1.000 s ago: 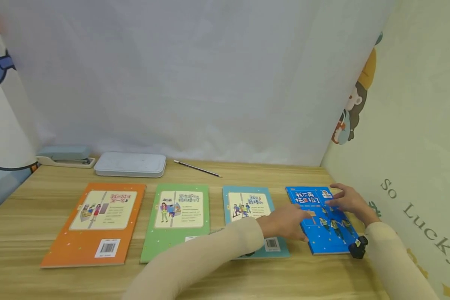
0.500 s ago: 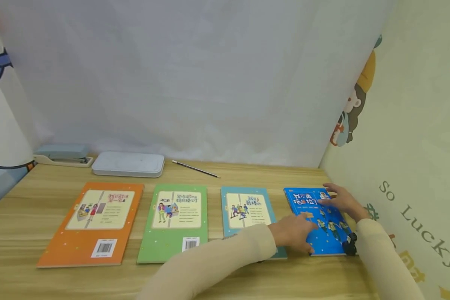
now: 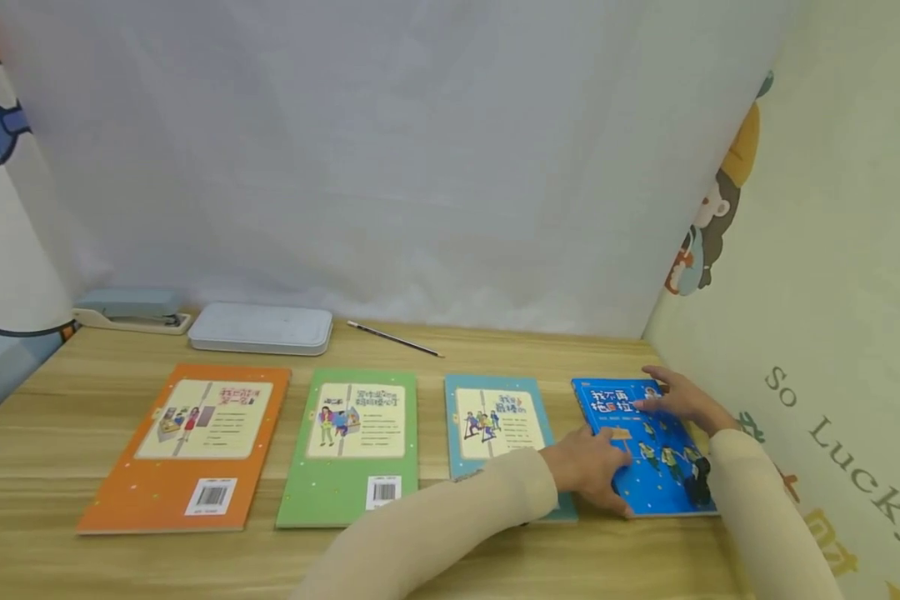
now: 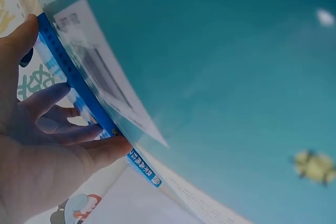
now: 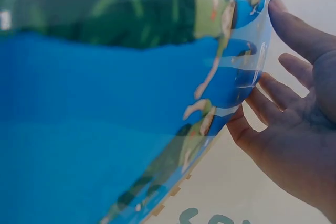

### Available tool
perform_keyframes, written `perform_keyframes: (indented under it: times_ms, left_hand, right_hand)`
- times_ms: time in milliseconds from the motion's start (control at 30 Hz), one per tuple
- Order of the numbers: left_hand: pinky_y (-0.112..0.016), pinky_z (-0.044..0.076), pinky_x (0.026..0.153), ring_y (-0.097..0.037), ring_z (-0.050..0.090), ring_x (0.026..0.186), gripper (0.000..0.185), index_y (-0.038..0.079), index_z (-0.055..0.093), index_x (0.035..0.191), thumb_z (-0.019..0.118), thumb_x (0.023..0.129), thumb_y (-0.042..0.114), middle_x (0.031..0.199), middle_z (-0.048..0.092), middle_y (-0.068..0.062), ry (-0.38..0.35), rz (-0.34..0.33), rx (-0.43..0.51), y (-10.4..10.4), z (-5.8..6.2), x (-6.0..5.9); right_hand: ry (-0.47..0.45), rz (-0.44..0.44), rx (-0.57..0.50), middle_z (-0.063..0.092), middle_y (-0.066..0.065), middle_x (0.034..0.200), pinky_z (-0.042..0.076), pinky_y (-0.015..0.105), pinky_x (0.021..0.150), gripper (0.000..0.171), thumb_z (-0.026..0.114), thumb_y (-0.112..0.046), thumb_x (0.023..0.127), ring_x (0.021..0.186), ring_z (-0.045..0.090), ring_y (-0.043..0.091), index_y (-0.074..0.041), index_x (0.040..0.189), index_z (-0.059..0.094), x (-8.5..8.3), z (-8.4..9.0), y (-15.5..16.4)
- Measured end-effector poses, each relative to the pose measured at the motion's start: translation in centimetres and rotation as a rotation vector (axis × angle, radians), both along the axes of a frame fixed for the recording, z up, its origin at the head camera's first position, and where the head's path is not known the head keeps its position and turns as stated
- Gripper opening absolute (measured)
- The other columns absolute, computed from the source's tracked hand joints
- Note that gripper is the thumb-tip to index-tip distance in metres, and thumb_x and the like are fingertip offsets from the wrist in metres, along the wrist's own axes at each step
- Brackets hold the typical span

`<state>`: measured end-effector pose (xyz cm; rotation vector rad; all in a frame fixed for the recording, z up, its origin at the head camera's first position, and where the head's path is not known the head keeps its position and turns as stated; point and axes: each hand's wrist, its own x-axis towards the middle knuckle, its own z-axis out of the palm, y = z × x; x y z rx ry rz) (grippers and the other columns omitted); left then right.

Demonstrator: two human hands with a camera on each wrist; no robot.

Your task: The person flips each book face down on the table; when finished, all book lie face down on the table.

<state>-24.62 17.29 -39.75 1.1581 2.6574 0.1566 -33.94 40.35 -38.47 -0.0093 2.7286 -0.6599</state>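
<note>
A blue book (image 3: 656, 492) with a cartoon cover lies flat at the right end of a row of books. My left hand (image 3: 592, 471) touches its left edge; in the left wrist view the thumb and fingertips rest along the blue spine (image 4: 93, 98). At the upper right of the book is my right hand (image 3: 686, 404), its fingers spread over the edge and cover. In the right wrist view those fingers (image 5: 281, 95) are fairly straight against the side. My left forearm passes over a teal book (image 3: 487, 446), hiding its lower part.
A green book (image 3: 330, 492) and an orange book (image 3: 150, 492) lie to the left. Along the back stand a stapler (image 3: 131, 308) and a pale case (image 3: 262, 327), with a pencil (image 3: 393, 339) beside them. A printed wall (image 3: 832, 292) rises close on the right.
My left hand has moved right and toward me, against the blue book's spine. The right hand has shifted slightly left. The blue book has slid a little toward me.
</note>
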Motion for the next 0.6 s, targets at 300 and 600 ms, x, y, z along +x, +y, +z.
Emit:
perform_keyframes:
  times_ms: [300, 600]
  left_hand:
    - [-0.038, 0.035, 0.119, -0.029, 0.035, 0.146, 0.071, 0.039, 0.048, 0.146, 0.060, 0.084, 0.072, 0.160, 0.034, 0.002, -0.010, 0.001, -0.013, 0.07, 0.25, -0.04]
    - [-0.035, 0.034, 0.118, -0.026, 0.038, 0.142, 0.068, 0.040, 0.050, 0.145, 0.060, 0.085, 0.071, 0.158, 0.037, 0.002, 0.009, -0.021, -0.046, 0.32, 0.18, 0.04]
  right_hand:
    - [0.025, -0.013, -0.007, 0.017, 0.042, 0.154, 0.029, 0.071, 0.110, 0.088, 0.068, -0.036, 0.094, 0.139, 0.022, 0.063, 0.009, 0.153, 0.020, -0.42, -0.02, -0.22]
    - [0.046, -0.069, -0.060, 0.020, 0.041, 0.154, 0.029, 0.074, 0.109, 0.089, 0.066, -0.040, 0.095, 0.138, 0.024, 0.063, 0.006, 0.154, 0.018, -0.36, -0.65, -0.24]
